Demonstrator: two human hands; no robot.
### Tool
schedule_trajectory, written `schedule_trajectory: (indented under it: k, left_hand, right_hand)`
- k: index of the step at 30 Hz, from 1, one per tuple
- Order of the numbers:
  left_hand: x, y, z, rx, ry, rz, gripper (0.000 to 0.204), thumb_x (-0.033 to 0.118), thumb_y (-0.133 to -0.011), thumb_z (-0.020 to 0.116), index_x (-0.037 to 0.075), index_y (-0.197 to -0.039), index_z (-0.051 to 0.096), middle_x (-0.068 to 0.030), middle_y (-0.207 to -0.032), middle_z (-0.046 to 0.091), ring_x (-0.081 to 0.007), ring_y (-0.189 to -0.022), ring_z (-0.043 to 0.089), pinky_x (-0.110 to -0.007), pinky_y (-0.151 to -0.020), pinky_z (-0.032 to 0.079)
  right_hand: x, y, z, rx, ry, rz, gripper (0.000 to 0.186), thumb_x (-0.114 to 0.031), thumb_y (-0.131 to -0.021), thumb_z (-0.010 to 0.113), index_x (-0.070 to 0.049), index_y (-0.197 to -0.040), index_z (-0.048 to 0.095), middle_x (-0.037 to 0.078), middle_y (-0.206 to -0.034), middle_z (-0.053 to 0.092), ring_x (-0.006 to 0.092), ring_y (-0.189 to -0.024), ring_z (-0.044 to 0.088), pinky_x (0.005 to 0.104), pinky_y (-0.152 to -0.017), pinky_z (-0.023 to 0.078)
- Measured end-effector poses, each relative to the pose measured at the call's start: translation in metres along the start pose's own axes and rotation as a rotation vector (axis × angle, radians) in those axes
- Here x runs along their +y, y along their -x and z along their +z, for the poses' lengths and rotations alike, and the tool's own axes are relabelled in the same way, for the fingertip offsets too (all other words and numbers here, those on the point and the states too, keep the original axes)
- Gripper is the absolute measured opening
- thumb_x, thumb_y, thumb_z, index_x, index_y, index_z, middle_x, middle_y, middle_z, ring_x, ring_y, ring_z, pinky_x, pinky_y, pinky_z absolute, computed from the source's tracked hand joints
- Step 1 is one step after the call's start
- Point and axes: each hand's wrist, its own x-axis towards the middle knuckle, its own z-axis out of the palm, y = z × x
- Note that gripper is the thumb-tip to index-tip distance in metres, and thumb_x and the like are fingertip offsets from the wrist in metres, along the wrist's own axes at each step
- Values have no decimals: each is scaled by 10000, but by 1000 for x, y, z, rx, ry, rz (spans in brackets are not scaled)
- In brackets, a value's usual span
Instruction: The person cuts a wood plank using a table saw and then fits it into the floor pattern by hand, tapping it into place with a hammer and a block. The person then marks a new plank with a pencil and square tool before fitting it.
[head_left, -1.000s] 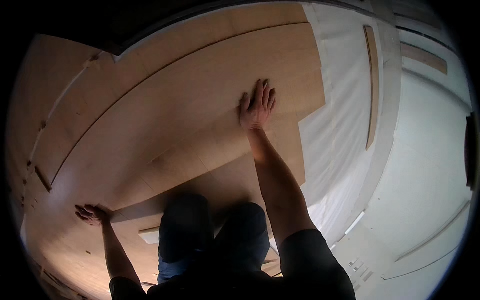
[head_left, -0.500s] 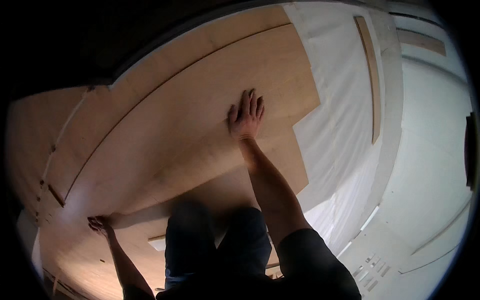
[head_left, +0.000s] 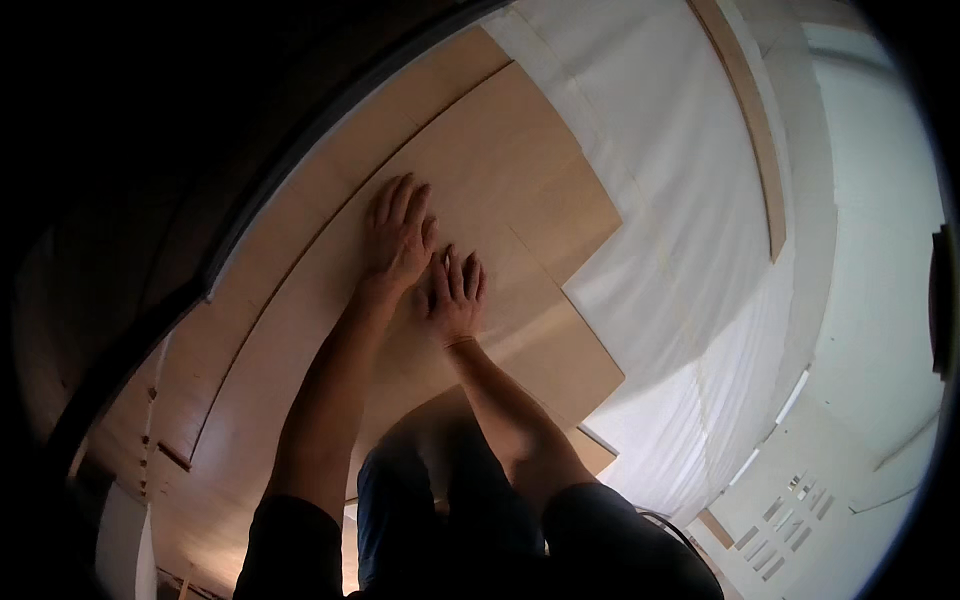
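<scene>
My left hand (head_left: 398, 235) lies flat on a light-brown wooden floor plank (head_left: 530, 150), fingers spread and pointing toward the far seam. Close beside it, lower and to the right, my right hand (head_left: 458, 298) presses palm-down with its fingers apart. Neither hand holds anything. The planks lie side by side, with staggered ends at the right. A dark seam line runs along the far side of the plank under my left hand. White underlay sheeting (head_left: 680, 220) shows beyond the plank ends.
A long wooden strip (head_left: 752, 120) lies on the right along the sheeting's edge, near a pale wall (head_left: 885, 230). A slotted grille (head_left: 785, 525) shows at lower right. My knees (head_left: 440, 470) rest near the planks. A dark edge curves across the upper left.
My left hand has moved from the lower left up to the plank beside my right hand. My right hand has shifted down and slightly left. The view has turned.
</scene>
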Motion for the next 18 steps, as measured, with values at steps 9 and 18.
schedule_trajectory:
  k: [9, 18]
  left_hand:
    - [6, -7, 28, 10, -162, -7, 477, 226, -949, 563, 114, -1409, 508, -141, -1480, 403, -334, -1395, 364, -537, -1134, 320]
    - [1, -8, 24, -96, -211, -80, 490, 234, -897, 565, 139, -1378, 543, -119, -1492, 384, -307, -1408, 341, -510, -1147, 289]
  right_hand:
    - [24, -12, -4, 31, -192, 33, 704, -255, -844, 676, -66, -1471, 418, 157, -1499, 448, 444, -1367, 395, 574, -1142, 255]
    - [108, -283, -104, 117, -625, 153, 283, -190, -1039, 472, -15, -1214, 609, 121, -983, 696, 205, -898, 667, 317, -818, 521]
